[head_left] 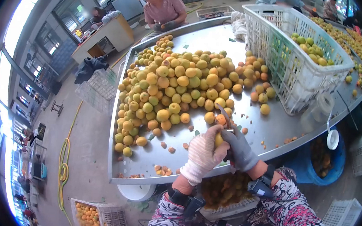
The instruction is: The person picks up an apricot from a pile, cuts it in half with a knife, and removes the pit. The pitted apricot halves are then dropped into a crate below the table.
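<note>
My left hand, in a whitish glove, is closed around a yellow apricot that shows only partly between the fingers. Against it, my right hand in a grey glove is closed on a knife, whose curved blade points up and away from me. Both hands meet above the near edge of the metal table. Just beyond them lies a large heap of yellow-green and orange apricots. Cut orange pieces lie at the table's front edge, left of my hands.
A white plastic crate holding some fruit stands on the table's right. Below are a blue tub, a crate of fruit and another of orange fruit. A person works across the table; a yellow hose lies left.
</note>
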`<state>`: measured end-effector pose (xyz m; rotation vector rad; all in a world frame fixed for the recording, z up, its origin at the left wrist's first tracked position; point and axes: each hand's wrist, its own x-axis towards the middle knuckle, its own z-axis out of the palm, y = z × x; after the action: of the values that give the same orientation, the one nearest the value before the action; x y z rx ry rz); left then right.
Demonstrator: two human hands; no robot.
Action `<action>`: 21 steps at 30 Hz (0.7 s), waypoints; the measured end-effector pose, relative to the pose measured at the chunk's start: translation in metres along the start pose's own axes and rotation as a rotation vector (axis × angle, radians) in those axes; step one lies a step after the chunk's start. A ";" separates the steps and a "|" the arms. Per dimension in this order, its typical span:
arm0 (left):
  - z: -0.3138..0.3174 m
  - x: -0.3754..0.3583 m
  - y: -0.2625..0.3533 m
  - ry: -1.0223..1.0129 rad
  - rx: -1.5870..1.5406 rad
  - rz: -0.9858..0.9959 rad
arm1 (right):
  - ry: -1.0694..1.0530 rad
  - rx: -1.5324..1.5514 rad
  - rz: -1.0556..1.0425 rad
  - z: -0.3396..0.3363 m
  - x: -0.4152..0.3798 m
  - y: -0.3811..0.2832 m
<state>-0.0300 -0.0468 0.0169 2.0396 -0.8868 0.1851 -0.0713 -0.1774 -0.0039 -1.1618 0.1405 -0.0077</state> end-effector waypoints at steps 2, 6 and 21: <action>0.006 0.001 0.005 0.030 -0.046 -0.025 | 0.048 0.060 -0.017 0.004 0.002 0.006; 0.015 0.001 0.013 0.085 -0.145 -0.121 | 0.201 0.066 -0.133 0.006 -0.003 0.018; -0.006 -0.027 0.004 0.135 -0.489 -0.310 | 0.127 -0.644 -0.686 0.018 0.002 0.032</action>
<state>-0.0510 -0.0298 0.0113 1.6533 -0.4647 -0.0620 -0.0693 -0.1482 -0.0262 -1.8051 -0.1642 -0.6851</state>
